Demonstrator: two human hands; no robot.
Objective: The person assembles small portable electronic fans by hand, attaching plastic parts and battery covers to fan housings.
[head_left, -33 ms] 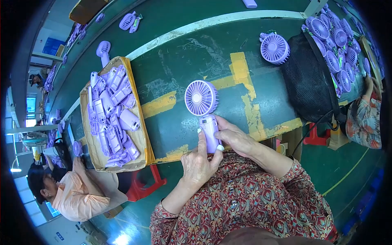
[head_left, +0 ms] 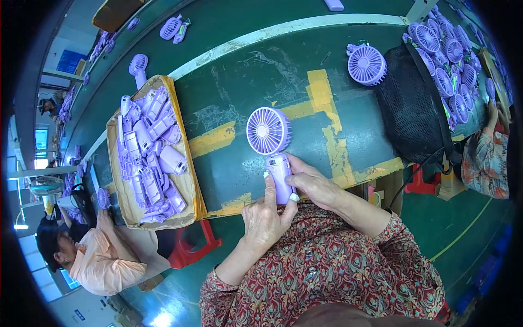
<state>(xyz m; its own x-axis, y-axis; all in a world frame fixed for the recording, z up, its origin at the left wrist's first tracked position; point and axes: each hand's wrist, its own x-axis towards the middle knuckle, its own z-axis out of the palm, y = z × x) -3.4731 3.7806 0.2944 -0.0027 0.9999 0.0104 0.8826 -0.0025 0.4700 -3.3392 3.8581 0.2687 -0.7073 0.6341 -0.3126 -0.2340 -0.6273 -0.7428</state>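
A purple handheld fan (head_left: 267, 131) lies at the near edge of the green workbench (head_left: 256, 73), its round grille away from me and its handle toward me. My left hand (head_left: 263, 218) closes on the handle from the left, forefinger along its side and thumb at the bottom end. From the right, my right hand (head_left: 313, 184) grips the same handle, its thumb on the front and its fingers partly hidden behind. White coverings show on fingertips of my left hand. A small dark window sits near the top of the handle.
To the left, a cardboard tray (head_left: 192, 188) holds several purple casing parts. A black mesh bag (head_left: 411, 103) stands at the right beside a heap of purple fans (head_left: 449, 60). One fan (head_left: 366, 65) lies by the bag. Co-workers sit at left (head_left: 103, 256) and right (head_left: 486, 163).
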